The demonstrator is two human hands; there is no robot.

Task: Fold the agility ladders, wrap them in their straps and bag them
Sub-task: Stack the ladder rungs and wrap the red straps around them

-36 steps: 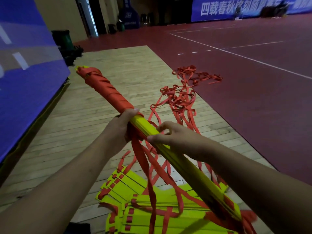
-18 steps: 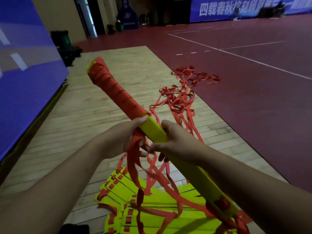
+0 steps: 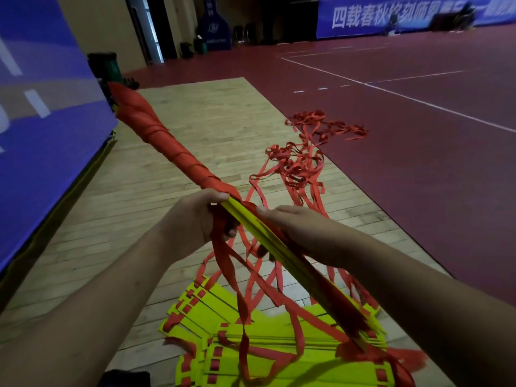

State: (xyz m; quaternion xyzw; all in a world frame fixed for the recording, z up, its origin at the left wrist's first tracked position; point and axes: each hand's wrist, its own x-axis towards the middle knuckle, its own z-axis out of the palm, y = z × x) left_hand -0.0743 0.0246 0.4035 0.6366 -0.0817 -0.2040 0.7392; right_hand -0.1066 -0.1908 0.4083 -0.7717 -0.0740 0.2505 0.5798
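A dark red sports court floor (image 3: 418,169) with white lines is stretching away to the right of the grip and far beyond it. A pale wooden plank floor (image 3: 195,127) is lying directly under the grip and running ahead of it. A tall blue padded wall panel (image 3: 42,141) is standing well to the left of the grip.

A long bundle of flat yellow plastic ladder rungs (image 3: 252,223) is being held up off the floor, slanting from low on the right, through both hands, up and away to the left. Beyond the grip the bundle is wound tightly in red webbing strap (image 3: 167,152); on the near side of the grip its yellow edges are showing bare. Fanned stacks of yellow ladder rungs with red strap tabs (image 3: 293,367) are lying on the planks below the grip. A loose tangle of red straps (image 3: 301,160) is trailing from under the grip out to the court edge.

The left hand (image 3: 192,222) is curling round the bundle where the wrapping ends, pinching a hanging red strap against it. The right hand (image 3: 301,230) is gripping the bare yellow section just beside it, thumb lying on top.
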